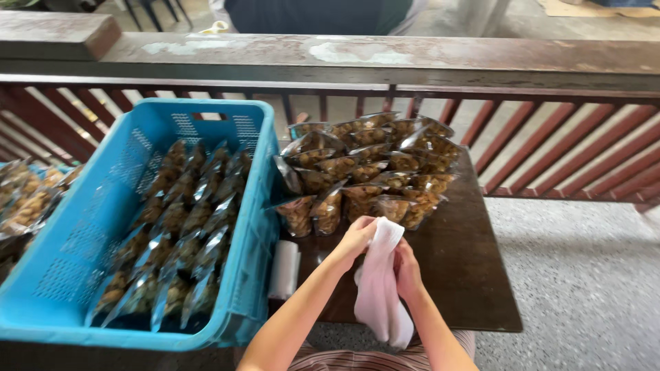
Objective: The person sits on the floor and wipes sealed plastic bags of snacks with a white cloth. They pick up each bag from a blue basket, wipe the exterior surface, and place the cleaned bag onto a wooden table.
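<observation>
both hands, left hand (356, 237) and right hand (407, 269), have fingers closed on a white cloth (380, 288) beside the snack packets (364, 172).

Dark brown wooden surface (467, 275), pushed right up by a red railing. A bunch of clear snack pouches (368, 172) sits packed together on the far half. A blue plastic crate (82, 233) covers the left edge, with a small white roll (284, 269) just beside it.

Bare forearms, no sleeves, striped garment at the waist
</observation>
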